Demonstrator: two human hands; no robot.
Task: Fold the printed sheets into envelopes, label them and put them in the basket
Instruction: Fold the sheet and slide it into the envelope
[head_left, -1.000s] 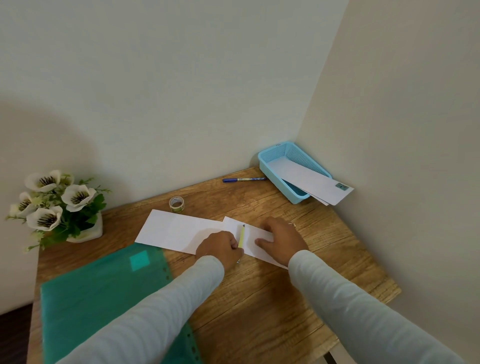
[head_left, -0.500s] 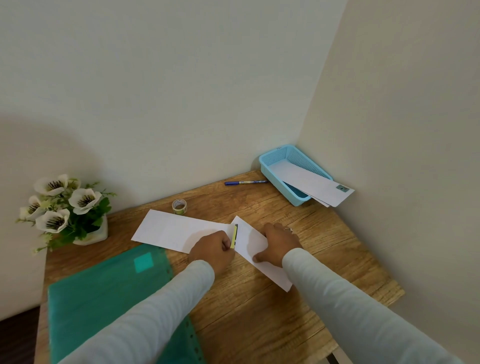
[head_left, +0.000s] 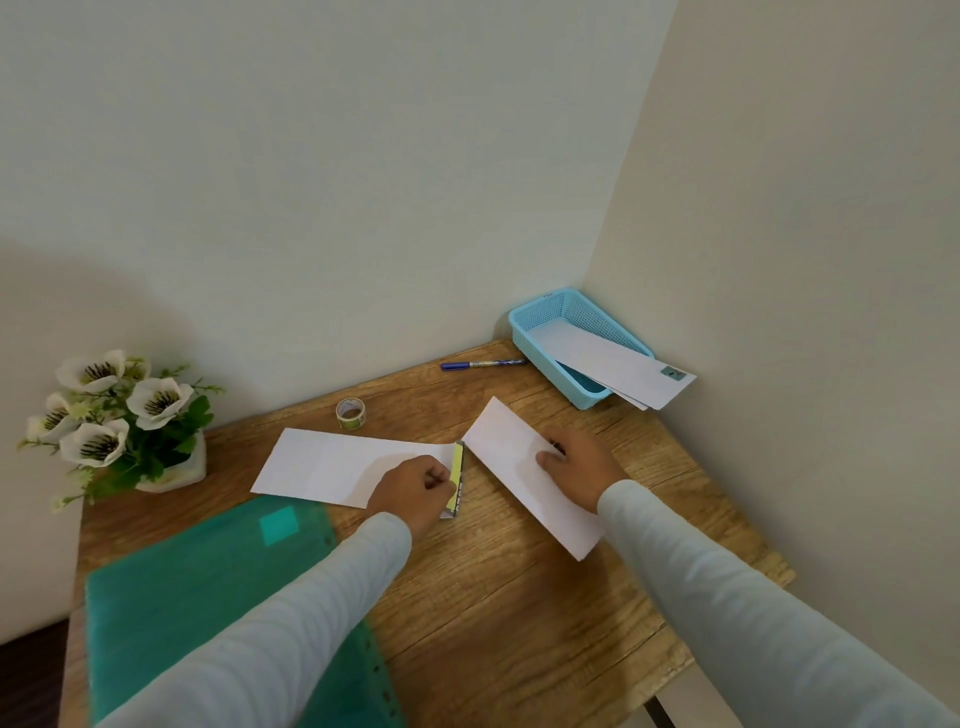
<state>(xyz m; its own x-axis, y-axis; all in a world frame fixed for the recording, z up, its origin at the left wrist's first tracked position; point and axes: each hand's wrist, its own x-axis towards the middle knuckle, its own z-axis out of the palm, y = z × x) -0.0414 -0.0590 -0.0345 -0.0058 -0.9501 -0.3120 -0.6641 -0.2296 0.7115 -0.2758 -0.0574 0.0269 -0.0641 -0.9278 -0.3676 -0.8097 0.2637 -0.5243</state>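
Gripping a yellow strip (head_left: 456, 474) in my curled left hand (head_left: 415, 493), I press my right hand (head_left: 579, 467), fingers loose, on an envelope (head_left: 511, 457) lying flat on the wooden table (head_left: 519, 613). The basket (head_left: 530, 325), holding envelopes, stands in the corner where two plain walls (head_left: 363, 156) meet. Pen (head_left: 480, 365), tape (head_left: 350, 414), sheet (head_left: 332, 462), flowers (head_left: 114, 410) and folder (head_left: 208, 597) lie leftward.
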